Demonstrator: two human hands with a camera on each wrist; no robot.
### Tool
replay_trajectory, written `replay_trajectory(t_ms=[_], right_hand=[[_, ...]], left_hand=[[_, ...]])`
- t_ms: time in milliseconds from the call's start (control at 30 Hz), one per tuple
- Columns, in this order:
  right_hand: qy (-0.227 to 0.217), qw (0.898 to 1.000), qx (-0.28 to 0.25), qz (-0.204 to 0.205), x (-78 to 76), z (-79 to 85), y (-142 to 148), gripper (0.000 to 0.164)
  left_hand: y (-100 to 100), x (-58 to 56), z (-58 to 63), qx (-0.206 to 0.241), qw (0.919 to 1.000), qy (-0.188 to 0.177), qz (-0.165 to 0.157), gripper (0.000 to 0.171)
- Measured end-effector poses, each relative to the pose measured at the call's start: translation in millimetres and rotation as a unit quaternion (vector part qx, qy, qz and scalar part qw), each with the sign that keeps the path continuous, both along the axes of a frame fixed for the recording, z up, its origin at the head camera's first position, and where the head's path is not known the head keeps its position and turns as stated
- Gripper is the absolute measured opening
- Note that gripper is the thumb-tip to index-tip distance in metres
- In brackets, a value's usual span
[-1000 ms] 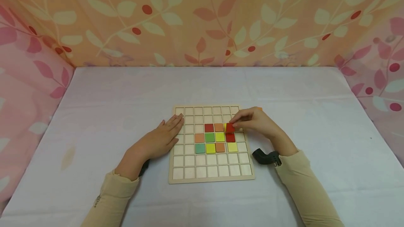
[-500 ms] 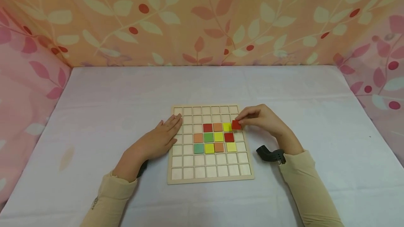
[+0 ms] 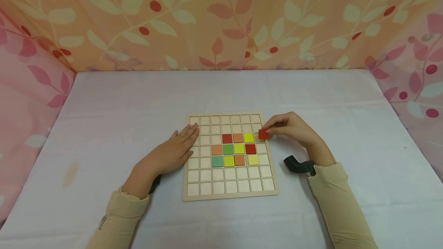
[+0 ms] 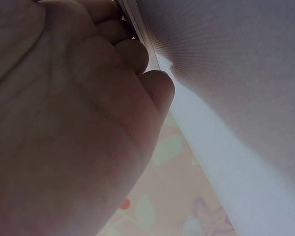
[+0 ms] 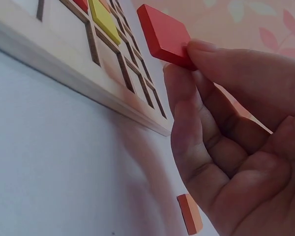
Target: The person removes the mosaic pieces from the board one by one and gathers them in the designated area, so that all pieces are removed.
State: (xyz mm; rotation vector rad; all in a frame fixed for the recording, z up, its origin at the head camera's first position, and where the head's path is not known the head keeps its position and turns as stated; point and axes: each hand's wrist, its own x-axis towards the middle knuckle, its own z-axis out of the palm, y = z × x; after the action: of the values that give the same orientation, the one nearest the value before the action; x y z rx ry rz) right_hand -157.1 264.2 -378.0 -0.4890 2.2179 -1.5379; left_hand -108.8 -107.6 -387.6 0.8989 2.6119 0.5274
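Note:
A red square tile (image 3: pixel 263 134) is pinched between the thumb and fingers of my right hand (image 3: pixel 294 129), at the right edge of a wooden grid board (image 3: pixel 230 200). In the right wrist view the red tile (image 5: pixel 166 35) is held up, apart from the board (image 5: pixel 83 88). My left hand (image 3: pixel 171 153) rests on the board's left edge with its fingers extended. Colored tiles sit mid-board in three rows, among them a green tile (image 3: pixel 228 149), a teal tile (image 3: pixel 217 161) and a dark red tile (image 3: pixel 250 148). The left wrist view mostly shows my left palm (image 4: pixel 73 128).
An orange tile (image 5: pixel 190 214) lies on the white tablecloth near my right hand; the hand hides it in the head view. A black wrist device (image 3: pixel 297 165) is strapped at my right cuff. Floral curtains (image 3: pixel 221 22) enclose the table's back and sides.
My right hand has moved right with the red tile, from partly over the yellow tile to the board's right edge. That yellow tile now shows fully. My left hand stays in place.

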Motion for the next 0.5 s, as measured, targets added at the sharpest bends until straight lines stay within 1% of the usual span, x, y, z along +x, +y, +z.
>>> replay_trajectory(t_ms=[233, 500], right_hand=[[0.013, 1.000, 0.006, 0.003, -1.9, -1.7, 7, 0.016], [0.005, 1.000, 0.015, -0.008, -1.4, 0.8, 11, 0.015]], left_hand=[[0, -0.2, 0.1, 0.002, 1.0000, 0.000, 0.000, 0.061], [0, -0.5, -0.3, 0.006, 1.0000, -0.002, 0.002, 0.060]])
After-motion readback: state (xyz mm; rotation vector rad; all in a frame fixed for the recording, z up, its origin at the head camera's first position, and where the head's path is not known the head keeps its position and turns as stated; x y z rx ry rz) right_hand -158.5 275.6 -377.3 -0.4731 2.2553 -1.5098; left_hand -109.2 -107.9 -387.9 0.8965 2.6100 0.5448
